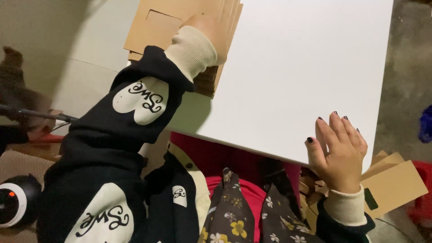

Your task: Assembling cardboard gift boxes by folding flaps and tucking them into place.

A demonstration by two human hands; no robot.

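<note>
Left hand [208, 28] lies flat w/ fingers spread on the cardboard stack [180, 27] at the far corner of the white table [292, 67], gripping nothing. Right hand [338, 150] rests open on the near table edge. I should press evenly & slide one sheet slowly.

The left hand [208, 28] is mostly hidden: its cream cuff covers the wrist, and the fingers run off the top edge, so its grip on the cardboard stack [153, 27] cannot be told. The stack is cut by the same edge, and its lower part lies behind the sleeve. The right hand [339, 150] shows only its back; the palm is unseen. More cardboard [393, 182] is part-hidden under the table [292, 67]. A blue thing [425, 123] is cut off at the right edge, unidentifiable.
</note>
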